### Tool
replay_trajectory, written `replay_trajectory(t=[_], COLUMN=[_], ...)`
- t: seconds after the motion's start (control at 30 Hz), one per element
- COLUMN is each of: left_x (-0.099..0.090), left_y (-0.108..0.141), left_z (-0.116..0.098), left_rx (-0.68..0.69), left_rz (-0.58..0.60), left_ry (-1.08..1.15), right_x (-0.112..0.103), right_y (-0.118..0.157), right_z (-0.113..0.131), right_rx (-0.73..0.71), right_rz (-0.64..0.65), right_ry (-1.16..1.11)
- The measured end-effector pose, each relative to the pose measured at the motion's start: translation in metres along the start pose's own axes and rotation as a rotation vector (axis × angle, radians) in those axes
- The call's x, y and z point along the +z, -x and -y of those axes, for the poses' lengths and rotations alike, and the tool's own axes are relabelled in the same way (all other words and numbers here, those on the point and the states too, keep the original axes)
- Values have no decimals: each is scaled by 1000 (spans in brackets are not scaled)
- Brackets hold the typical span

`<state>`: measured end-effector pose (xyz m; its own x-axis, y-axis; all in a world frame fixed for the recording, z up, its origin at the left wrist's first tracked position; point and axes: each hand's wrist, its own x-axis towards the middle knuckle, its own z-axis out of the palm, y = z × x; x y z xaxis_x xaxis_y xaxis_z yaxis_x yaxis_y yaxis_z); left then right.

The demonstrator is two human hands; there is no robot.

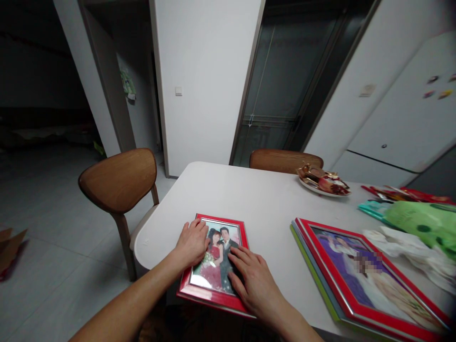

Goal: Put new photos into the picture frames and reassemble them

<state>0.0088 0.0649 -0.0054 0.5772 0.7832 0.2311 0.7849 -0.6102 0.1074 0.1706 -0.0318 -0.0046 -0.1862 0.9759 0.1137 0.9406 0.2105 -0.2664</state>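
A red picture frame (213,295) lies face up at the near edge of the white table, holding a photo of two people in formal dress. My left hand (192,242) rests over the frame's left side, its fingers toward the upper left border and its thumb by the glass. Across the lower right part of the frame lies my right hand (255,281), fingers spread on the glass and right border. To the right, a second red picture frame (338,289) is on top of a stack with grey and green edges below it.
Farther back on the white table (249,187) stands a plate (323,190) of wrapped items. Crumpled white tissues (409,249) and a green spotted plush-like thing (416,221) lie at the right. Wooden chairs stand at the left (123,180) and far side (285,160).
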Motion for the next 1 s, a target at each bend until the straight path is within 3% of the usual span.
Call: replay_trajectory(t=[0.33, 0.5, 0.57, 0.8, 1.0], left_x=[-4, 5, 9, 17, 13], left_y=[-2, 0, -2, -14, -13], left_z=[5, 22, 29, 32, 26], left_rx=[-34, -452, -539, -681, -809], left_rz=[4, -105, -93, -91, -99], left_ry=[209, 491, 533, 716, 982], right_x=[-1, 4, 10, 23, 22], right_y=[0, -15, -22, -34, -32], right_z=[1, -13, -21, -32, -35], right_rx=[-16, 139, 196, 236, 495], right_rz=[-48, -192, -225, -449, -459], right_ry=[-8, -40, -91, -393, -863])
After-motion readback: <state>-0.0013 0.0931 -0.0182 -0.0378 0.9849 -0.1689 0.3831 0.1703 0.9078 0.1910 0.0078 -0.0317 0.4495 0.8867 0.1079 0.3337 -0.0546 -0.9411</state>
